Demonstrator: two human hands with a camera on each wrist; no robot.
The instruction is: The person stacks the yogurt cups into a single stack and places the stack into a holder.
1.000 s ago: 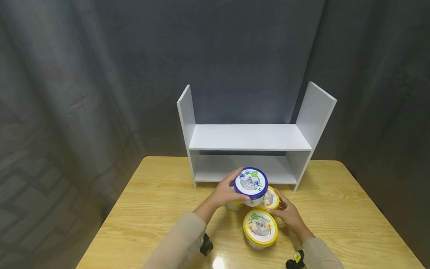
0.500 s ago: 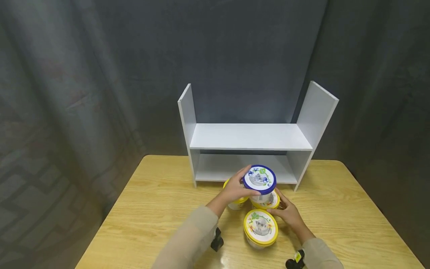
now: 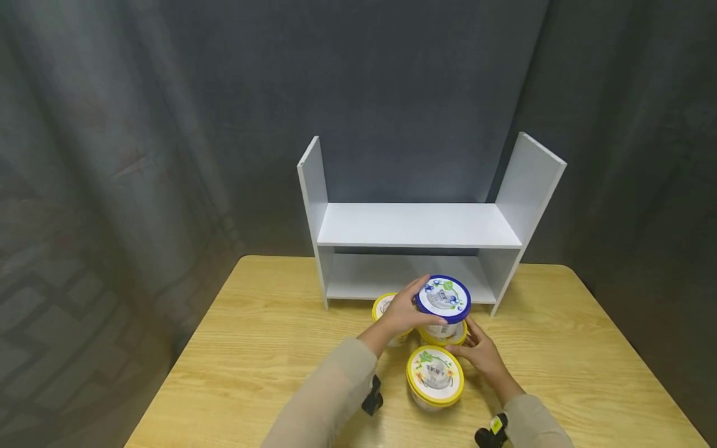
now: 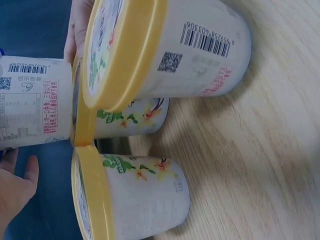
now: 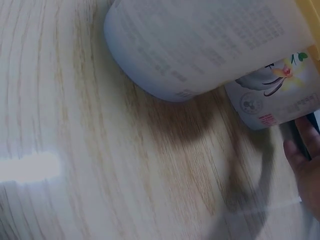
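Note:
My left hand (image 3: 404,313) grips a white tub with a blue, blueberry-printed lid (image 3: 444,297). This tub's base (image 4: 30,100) meets the lid of the back right yellow-lidded tub (image 3: 450,338) beneath it. Around the side of that lower tub, my right hand (image 3: 483,356) curls its thumb and fingers. Another yellow-lidded tub (image 3: 383,305) stands at the back left, partly behind my left hand. Closest to me is a third yellow-lidded tub (image 3: 434,375), which neither hand holds; its barcode side (image 4: 205,50) looms large in the left wrist view.
Behind the tubs stands a white two-level shelf (image 3: 420,224) with tall side panels. The wooden table (image 3: 269,336) extends to both sides. Grey curtains (image 3: 414,99) hang behind and beside it. A dark wrist camera (image 3: 373,398) is strapped below the left sleeve.
My left hand has carried the blue-lidded tub to the right, over the back right yellow-lidded tub, revealing more of the back left one. The right hand has stayed nearly still.

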